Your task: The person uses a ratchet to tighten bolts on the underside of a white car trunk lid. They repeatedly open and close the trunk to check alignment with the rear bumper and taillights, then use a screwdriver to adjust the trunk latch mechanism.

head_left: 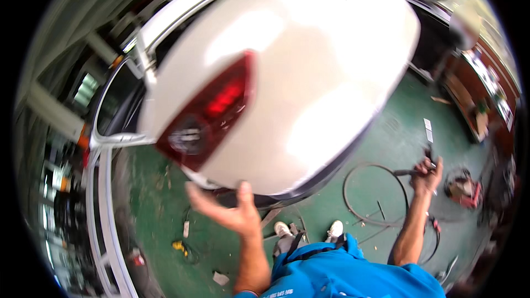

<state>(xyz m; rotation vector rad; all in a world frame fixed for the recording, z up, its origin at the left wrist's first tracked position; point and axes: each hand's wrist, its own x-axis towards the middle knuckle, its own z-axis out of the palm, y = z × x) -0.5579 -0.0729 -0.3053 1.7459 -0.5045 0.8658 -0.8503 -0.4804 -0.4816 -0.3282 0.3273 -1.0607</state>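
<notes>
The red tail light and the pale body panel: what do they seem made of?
Tail light: probably glossy plastic; bright red segments show through. Body panel: apparently glossy light paint, given broad reflections; metal or plastic beneath, I can't tell.

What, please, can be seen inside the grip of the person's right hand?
The right hand grips a dark tool, whose ends show to the left of the hand and above it. The part between is covered by the hand, and its exact kind cannot be told.
</notes>
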